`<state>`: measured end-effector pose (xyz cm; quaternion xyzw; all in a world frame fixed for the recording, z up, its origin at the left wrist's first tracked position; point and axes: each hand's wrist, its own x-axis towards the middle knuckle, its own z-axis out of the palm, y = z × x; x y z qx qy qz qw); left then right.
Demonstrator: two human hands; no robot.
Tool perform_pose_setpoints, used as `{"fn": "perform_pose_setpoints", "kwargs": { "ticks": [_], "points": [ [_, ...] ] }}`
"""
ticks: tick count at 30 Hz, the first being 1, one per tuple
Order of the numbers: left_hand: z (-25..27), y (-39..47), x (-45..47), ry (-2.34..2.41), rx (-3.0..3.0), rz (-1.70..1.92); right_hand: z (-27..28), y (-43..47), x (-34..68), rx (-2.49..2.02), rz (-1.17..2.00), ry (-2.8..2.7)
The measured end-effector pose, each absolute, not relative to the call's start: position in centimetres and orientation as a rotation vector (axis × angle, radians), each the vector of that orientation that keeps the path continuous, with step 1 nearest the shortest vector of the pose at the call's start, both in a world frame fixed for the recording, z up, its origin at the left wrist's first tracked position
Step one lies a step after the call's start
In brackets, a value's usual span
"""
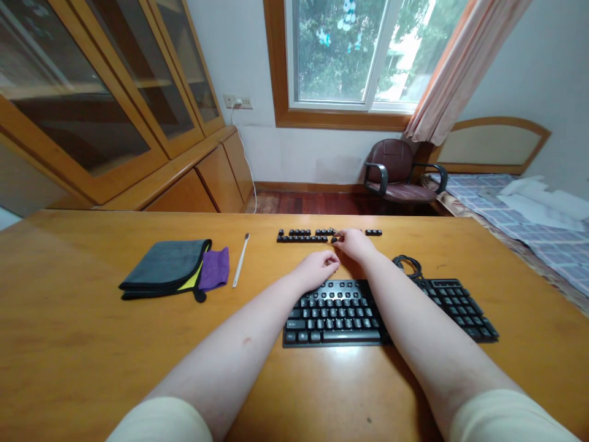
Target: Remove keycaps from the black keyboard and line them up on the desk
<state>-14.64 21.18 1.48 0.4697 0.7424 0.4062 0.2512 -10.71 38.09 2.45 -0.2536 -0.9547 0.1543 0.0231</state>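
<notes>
My right hand (358,247) reaches to the far side of the desk, its fingers pinched at a black keycap (334,240) at the end of the front row. Two rows of loose black keycaps (301,239) lie there, partly hidden by that hand. Just above the keyboard's back edge is my left hand (317,269), fingers curled in toward the thumb; whatever they may hold is too small to make out. The black keyboard (350,336) lies below both hands, and my right forearm crosses over it. Its top row shows bare key sockets without caps.
Left on the wooden desk (83,350) lie a folded grey cloth (168,265), a purple cloth (215,269) and a white toothbrush (241,263). A coiled black cable (407,266) sits behind the keyboard. Beyond the desk are an office chair (396,166) and a bed (488,190).
</notes>
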Motion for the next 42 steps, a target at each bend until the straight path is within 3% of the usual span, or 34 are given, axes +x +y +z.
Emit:
{"fn": "perform_pose_setpoints", "kwargs": {
  "ticks": [42],
  "points": [
    [1.3, 21.2, -14.7, 2.029, 1.272, 1.091, 2.7, 37.4, -10.9, -0.613, 0.455, -2.909]
  ]
}}
